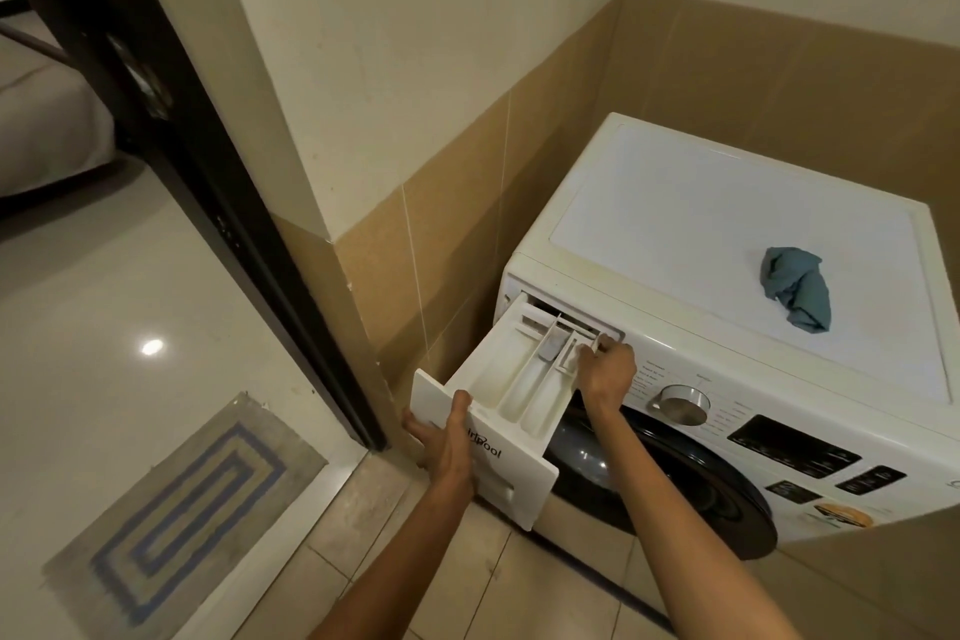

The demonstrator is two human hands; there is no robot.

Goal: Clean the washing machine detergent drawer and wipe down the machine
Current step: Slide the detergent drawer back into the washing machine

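A white front-loading washing machine [727, 327] is seen set into a corner of tan-tiled wall [467, 203], its flat top lying beyond and to the right of the fingers of both hands. The round dark door [675, 478] is placed below and to the right of the right fingers, and a dark display panel [792, 446] is set further right along the front. A striped floor mat [182, 509] is laid on the pale floor well to the left of the left fingers, past a dark door frame [208, 172]. The detergent drawer [493, 411] is drawn far out of its slot at the machine's upper left corner, its compartments exposed between the two hands and its front panel tilted down toward the camera. A crumpled blue-green cloth [797, 288] is left on the machine top, well apart from the right fingers, up and to the right. A silver dial [681, 404] is seen just right of the right wrist. The left hand [441, 437] is clamped on the drawer's front panel, thumb over the top edge and fingers curled beneath. The right hand [608, 372] is placed at the drawer's rear right corner, its fingertips pressed together on a small insert by the slot; whether that part is actually gripped cannot be told.
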